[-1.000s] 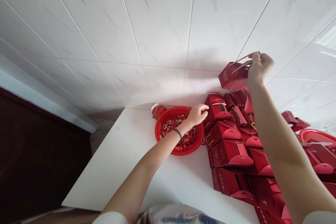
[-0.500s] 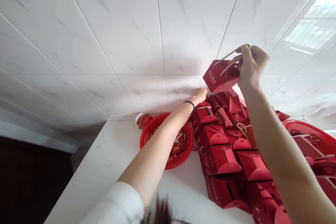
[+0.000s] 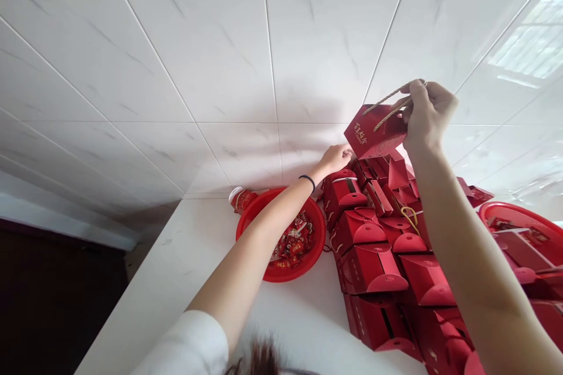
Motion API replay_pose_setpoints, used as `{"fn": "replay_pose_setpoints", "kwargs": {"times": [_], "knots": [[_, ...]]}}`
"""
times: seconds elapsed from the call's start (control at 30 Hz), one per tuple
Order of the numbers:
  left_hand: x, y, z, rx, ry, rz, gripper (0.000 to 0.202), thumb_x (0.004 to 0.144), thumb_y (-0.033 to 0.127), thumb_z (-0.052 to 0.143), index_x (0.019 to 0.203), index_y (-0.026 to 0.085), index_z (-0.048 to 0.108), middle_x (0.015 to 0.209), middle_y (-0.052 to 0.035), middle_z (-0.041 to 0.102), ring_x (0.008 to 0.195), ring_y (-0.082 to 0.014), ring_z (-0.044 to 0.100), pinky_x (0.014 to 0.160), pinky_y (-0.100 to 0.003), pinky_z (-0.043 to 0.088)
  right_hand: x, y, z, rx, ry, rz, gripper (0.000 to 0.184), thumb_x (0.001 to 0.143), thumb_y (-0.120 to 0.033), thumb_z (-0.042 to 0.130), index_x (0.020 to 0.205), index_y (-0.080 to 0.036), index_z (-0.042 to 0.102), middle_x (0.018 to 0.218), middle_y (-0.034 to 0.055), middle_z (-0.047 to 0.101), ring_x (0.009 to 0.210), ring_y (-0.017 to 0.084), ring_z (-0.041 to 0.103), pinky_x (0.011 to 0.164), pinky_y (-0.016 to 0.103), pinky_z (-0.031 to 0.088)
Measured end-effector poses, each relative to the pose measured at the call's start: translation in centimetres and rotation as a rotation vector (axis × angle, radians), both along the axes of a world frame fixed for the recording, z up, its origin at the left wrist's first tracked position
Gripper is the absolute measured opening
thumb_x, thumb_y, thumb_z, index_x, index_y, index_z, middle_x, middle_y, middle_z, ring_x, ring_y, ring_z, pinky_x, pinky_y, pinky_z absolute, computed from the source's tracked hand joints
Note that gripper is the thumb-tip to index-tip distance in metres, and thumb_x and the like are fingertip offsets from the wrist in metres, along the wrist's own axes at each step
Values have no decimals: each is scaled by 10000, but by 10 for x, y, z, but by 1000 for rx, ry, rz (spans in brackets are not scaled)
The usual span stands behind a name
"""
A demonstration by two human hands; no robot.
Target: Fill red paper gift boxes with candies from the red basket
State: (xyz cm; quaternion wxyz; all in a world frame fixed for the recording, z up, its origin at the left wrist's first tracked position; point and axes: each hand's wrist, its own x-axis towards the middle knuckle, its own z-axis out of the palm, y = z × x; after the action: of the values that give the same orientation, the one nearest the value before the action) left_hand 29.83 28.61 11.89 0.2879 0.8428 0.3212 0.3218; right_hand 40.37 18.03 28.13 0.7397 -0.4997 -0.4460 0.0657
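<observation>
My right hand (image 3: 430, 114) is closed around the twisted rope handles (image 3: 391, 106) of a small red gift box (image 3: 373, 132) with gold lettering. The box hangs tilted above the back of a pile of similar red boxes (image 3: 369, 266). Lower and to the left, my left hand (image 3: 336, 158) is near the wall at the pile's back corner, just below the held box. Its fingers are curled together, and what they hold, if anything, is hidden. A dark band (image 3: 308, 181) circles the left wrist.
Under my left forearm stands a red basket (image 3: 317, 255) of wrapped sweets. A red container with a white rim (image 3: 240, 199) is behind it. Another red basket (image 3: 523, 211) holding red boxes stands at the right. White tiled wall (image 3: 220, 70) rises behind the white table (image 3: 189, 246).
The view has shifted slightly. My right hand still holds the box by its rope handles, and my left hand stays at the pile's back corner, its forearm a little further left over the basket.
</observation>
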Motion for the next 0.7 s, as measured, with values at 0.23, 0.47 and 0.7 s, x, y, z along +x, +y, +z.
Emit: {"fn": "replay_pose_setpoints", "kwargs": {"times": [0.23,0.47,0.7], "knots": [[-42,-30,-42,-77,-36,114,513,790,169,724,1289,141,610,1302,-156,667,1211,-286,618,1079,-440,478,-9,21,-21,-103,-18,58,229,908,-178,534,686,-182,588,530,-43,497,430,82,377,486,258,307],[-28,-24,-46,-182,-100,210,503,761,167,779,1250,194,667,1176,-113,729,1147,-292,636,1045,-439,489,-8,43,-63,-231,-43,39,208,886,-219,561,688,-175,607,500,-64,486,435,91,385,476,232,306],[-21,-25,-55,-354,-165,277,202,751,66,738,941,133,752,1112,-160,757,1087,-294,683,1011,-433,511,-11,51,-91,-256,-54,7,222,863,-232,541,649,-188,582,524,-48,549,517,129,516,576,259,407]]}}
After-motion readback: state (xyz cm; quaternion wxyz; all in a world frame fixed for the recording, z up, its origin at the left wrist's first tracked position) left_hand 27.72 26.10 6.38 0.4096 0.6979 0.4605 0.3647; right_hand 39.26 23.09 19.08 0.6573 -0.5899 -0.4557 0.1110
